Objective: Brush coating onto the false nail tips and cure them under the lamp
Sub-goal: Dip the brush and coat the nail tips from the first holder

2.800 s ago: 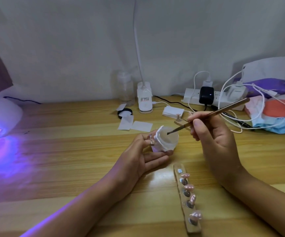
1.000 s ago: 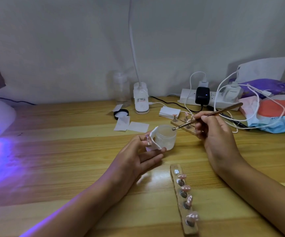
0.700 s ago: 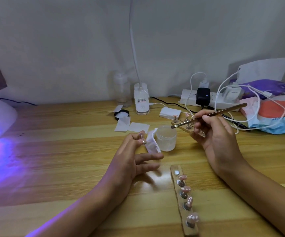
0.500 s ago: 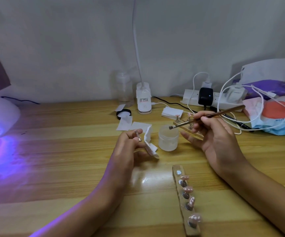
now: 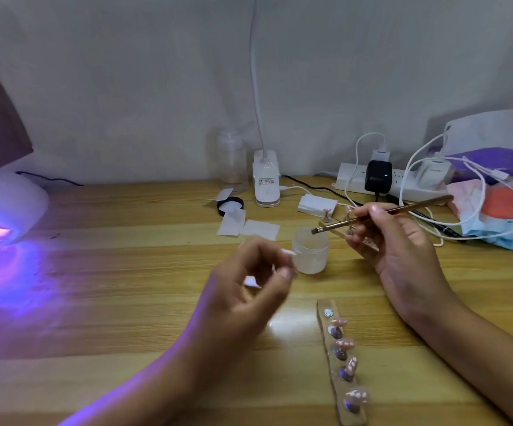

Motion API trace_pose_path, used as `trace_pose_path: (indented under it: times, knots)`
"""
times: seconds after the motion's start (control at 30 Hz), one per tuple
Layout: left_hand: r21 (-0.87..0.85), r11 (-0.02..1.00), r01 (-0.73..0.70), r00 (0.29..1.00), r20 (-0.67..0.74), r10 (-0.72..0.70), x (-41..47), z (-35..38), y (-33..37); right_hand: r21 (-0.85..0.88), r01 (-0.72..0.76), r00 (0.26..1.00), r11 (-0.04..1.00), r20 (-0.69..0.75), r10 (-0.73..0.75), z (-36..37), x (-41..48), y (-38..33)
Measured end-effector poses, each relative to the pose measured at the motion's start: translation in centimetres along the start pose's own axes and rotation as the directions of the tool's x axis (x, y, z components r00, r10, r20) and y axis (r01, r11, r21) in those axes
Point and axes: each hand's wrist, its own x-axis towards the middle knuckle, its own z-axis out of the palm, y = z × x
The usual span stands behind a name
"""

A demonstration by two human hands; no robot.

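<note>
My right hand (image 5: 393,247) grips a thin brown brush (image 5: 381,214); its dark tip hovers over the small frosted jar (image 5: 310,250) standing on the wooden table (image 5: 126,272). My left hand (image 5: 249,290), blurred by motion, pinches a white wipe (image 5: 250,281) and a small nail tip stand just left of the jar. A wooden strip (image 5: 343,361) holding several pink false nail tips lies in front, between my forearms. A second strip with tips (image 5: 346,227) sits behind my right hand's fingers. The curing lamp (image 5: 0,210) glows purple at the far left.
At the back stand a clear bottle (image 5: 232,161), a white desk lamp base (image 5: 266,182), a power strip (image 5: 381,179) with chargers and white cables, loose white wipes (image 5: 249,227), a black lid (image 5: 230,205), a small white box (image 5: 316,205) and bags (image 5: 501,210) at right.
My left hand let go of the jar, which now stands on the table, and drew back left with the wipe. The brush left the jar's inside and hovers at its rim.
</note>
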Motion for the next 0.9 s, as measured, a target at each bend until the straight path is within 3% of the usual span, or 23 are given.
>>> trace_pose_path:
  times: [0.13,0.3,0.47,0.73,0.9]
  knots:
    - [0.277,0.957,0.08,0.987,0.109,-0.114,-0.6,0.8,-1.0,-0.138,0.064,0.998,0.988,-0.011,-0.066,-0.1,-0.3,-0.2]
    - [0.542,0.836,-0.085,0.981,0.192,-0.025,-0.8,0.5,-1.8,-0.127,0.041,0.997,0.991,-0.054,-0.048,-0.2,-0.2,-0.5]
    - [0.608,0.771,-0.192,0.962,0.271,0.026,-0.2,-0.4,-1.6,-0.133,0.015,0.997,0.991,-0.069,-0.025,-0.3,0.0,-0.4]
    - [0.495,0.865,-0.079,0.997,0.018,0.08,0.9,-2.1,-1.7,-0.141,0.016,0.996,0.99,-0.081,-0.028,-0.7,0.2,-0.1]
    - [0.679,0.731,0.071,0.997,-0.077,-0.025,2.1,-3.8,-3.8,-0.125,0.039,0.995,0.991,-0.083,-0.05,-0.8,0.4,-0.1]
